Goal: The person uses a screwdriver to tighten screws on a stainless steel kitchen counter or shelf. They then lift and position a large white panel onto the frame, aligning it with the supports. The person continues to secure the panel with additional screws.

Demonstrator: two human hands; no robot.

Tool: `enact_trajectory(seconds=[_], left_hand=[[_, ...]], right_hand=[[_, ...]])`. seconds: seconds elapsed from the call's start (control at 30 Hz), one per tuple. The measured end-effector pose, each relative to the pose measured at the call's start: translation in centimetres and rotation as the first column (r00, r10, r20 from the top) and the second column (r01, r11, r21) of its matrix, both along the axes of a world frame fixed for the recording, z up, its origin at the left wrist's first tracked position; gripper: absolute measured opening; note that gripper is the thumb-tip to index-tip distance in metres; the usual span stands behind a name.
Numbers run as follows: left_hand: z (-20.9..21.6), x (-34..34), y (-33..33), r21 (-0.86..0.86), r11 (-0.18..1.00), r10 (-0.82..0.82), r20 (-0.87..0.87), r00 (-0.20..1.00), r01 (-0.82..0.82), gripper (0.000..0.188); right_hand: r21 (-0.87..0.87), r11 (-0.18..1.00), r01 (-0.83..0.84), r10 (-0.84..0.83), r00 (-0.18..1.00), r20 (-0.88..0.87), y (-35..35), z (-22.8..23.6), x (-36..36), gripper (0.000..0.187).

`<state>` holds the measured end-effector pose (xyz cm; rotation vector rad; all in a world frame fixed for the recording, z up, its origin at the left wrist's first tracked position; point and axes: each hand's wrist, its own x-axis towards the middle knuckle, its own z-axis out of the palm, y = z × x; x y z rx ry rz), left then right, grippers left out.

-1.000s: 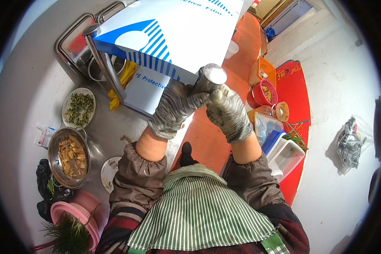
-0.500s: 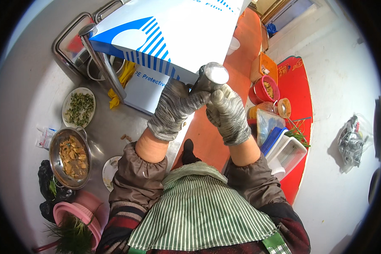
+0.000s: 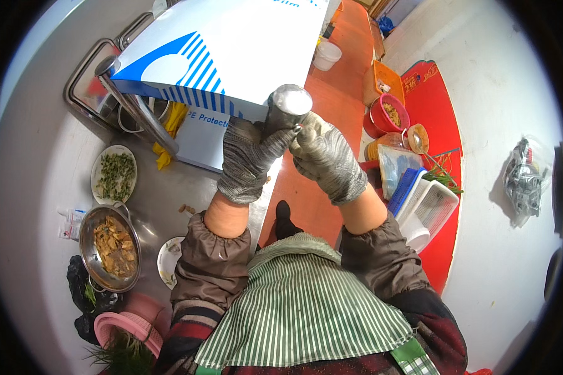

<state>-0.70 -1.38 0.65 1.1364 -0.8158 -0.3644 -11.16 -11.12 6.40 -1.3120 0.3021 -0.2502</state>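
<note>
Both my hands wear grey knitted gloves and are raised in the middle of the view. My left hand (image 3: pixel 247 159) is wrapped round a dark cylinder with a shiny, silvery round end (image 3: pixel 292 99); its exact kind does not show. Close against the cylinder's right side, my right hand (image 3: pixel 327 156) has its fingers bent and pressed together. A tiny bright spot shows where the fingertips of the two hands meet; what the right fingers pinch is too small to name. Just beyond the hands lies a large white and blue box (image 3: pixel 231 56).
A steel counter (image 3: pixel 153 194) at left bears a plate of chopped greens (image 3: pixel 114 174), a steel pan of browned food pieces (image 3: pixel 114 247) and another plate (image 3: pixel 170 261). A pink basket (image 3: pixel 128 325) stands lower left. At right, a red surface (image 3: pixel 441 250) holds white and blue baskets (image 3: pixel 428 203).
The hands and the cylinder have shifted a little left in view. My right hand has turned inward, its fingertips now nearer the left thumb. The surroundings have shifted slightly with the view.
</note>
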Motion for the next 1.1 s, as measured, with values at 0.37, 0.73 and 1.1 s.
enact_trajectory(seconds=[0.37, 0.73, 1.1], left_hand=[[1.1, -0.5, -0.1, 0.006, 0.998, 0.065, 0.015, 0.998, -0.065, 0.039], [1.6, -0.2, -0.2, -0.113, 0.994, 0.013, 0.013, 1.000, -0.012, 0.052], [-1.6, 0.6, -0.5, -0.201, 0.962, 0.248, 0.366, 0.897, -0.184, 0.016]], right_hand=[[0.434, 0.861, 0.265, -0.194, 0.960, -0.200, 0.0, -2.0, -3.5, 0.042], [0.485, 0.863, 0.141, 0.005, 0.958, -0.288, 3.5, -9.7, -13.2, 0.041], [0.203, 0.934, 0.293, -0.071, 0.712, -0.698, 3.0, -12.4, -20.0, 0.035]])
